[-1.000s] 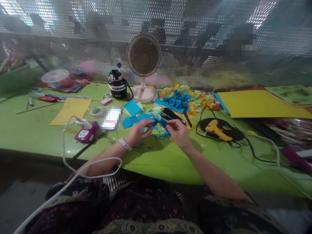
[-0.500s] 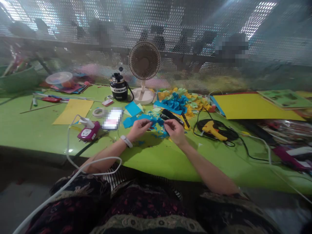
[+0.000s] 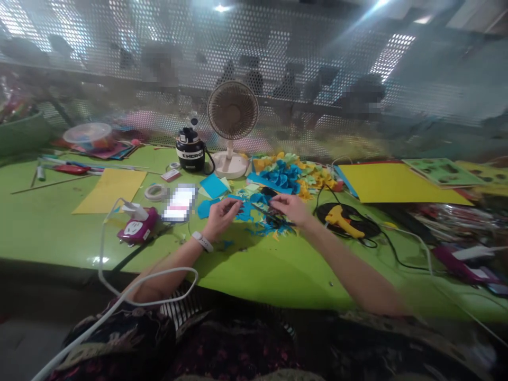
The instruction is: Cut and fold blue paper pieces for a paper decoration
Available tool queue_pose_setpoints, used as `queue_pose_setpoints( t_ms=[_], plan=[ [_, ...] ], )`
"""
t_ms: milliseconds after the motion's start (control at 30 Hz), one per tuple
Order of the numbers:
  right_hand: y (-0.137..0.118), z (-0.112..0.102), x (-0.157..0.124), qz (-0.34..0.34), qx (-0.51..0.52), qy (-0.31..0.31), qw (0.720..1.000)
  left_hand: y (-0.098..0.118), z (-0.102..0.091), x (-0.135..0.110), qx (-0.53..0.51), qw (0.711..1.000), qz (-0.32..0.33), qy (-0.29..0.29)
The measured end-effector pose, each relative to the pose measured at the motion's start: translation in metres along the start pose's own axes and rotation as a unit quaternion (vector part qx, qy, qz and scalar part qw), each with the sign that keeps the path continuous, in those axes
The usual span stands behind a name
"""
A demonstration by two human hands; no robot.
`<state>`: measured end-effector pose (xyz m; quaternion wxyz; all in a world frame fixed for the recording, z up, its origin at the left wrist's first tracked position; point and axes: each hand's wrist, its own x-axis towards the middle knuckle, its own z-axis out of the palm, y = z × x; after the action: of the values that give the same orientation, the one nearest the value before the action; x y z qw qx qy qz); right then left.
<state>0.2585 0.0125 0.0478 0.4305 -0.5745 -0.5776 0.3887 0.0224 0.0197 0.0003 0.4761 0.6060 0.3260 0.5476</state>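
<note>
Glue gun (image 3: 343, 220) right of scraps (image 3: 262, 225) (tabletop (image 3: 254, 275))

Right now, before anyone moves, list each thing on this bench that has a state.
Left hand, curled beside blue paper scraps.
Right hand, fingers extended above black scissors.
Electric fan, upright.
Yellow glue gun, lying on coiled black cord.
Magenta socket, white plug inserted.
Phone, face up.

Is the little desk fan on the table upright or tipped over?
Upright: the desk fan stands on its round white base, with its stem vertical and its grille facing the person, on the green table.
</note>
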Motion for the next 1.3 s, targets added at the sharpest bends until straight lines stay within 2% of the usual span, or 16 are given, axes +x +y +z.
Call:
queue_pose_setpoints(
  t_ms=[33, 67, 200, 300, 367, 500, 567, 633, 700, 800, 967, 1100, 1300],
  plan=[
    [-0.005, -0.009, 0.014, 0.017, 0.008, 0.026, 0.999, -0.001, 0.0, 0.0, -0.003, 1.0, 0.0, -0.002],
    [-0.01, -0.019, 0.029, 0.029, 0.019, 0.078, 0.996, -0.002, 0.0, 0.0, 0.0, 1.0, 0.002, -0.006],
    [-0.027, -0.053, 0.085, 0.033, 0.031, 0.179, 0.983, 0.0, 0.0, -0.001, 0.017, 1.0, 0.011, -0.012],
    [-0.024, -0.055, 0.096, 0.046, 0.018, 0.191, 0.98, 0.009, -0.001, 0.0, -0.001, 1.0, 0.002, 0.017],
    [-0.016, -0.042, 0.088, 0.043, 0.007, 0.167, 0.985, 0.016, -0.002, 0.003, -0.026, 0.998, -0.008, 0.051],
    [0.001, -0.004, 0.052, 0.013, -0.02, 0.096, 0.995, 0.027, -0.007, 0.012, -0.072, 0.989, -0.007, 0.129],
    [0.004, 0.015, 0.035, -0.077, -0.116, 0.018, 0.99, 0.03, -0.011, 0.017, -0.081, 0.984, -0.005, 0.161],
    [0.004, 0.031, 0.024, -0.174, -0.24, -0.05, 0.954, 0.031, -0.014, 0.02, -0.089, 0.98, -0.005, 0.18],
    [0.003, 0.044, 0.02, -0.227, -0.336, -0.096, 0.909, 0.032, -0.016, 0.022, -0.096, 0.977, 0.0, 0.19],
    [0.002, 0.063, 0.028, -0.238, -0.429, -0.128, 0.862, 0.032, -0.018, 0.024, -0.1, 0.975, 0.01, 0.196],
    [0.003, 0.091, 0.042, -0.241, -0.516, -0.174, 0.803, 0.031, -0.018, 0.023, -0.089, 0.977, 0.001, 0.192],
    [0.011, 0.097, 0.044, -0.234, -0.524, -0.171, 0.801, 0.029, -0.016, 0.021, -0.093, 0.98, 0.0, 0.174],
    [0.017, 0.085, 0.05, -0.224, -0.499, -0.153, 0.823, 0.028, -0.015, 0.02, -0.084, 0.984, -0.014, 0.157]
  ],
)
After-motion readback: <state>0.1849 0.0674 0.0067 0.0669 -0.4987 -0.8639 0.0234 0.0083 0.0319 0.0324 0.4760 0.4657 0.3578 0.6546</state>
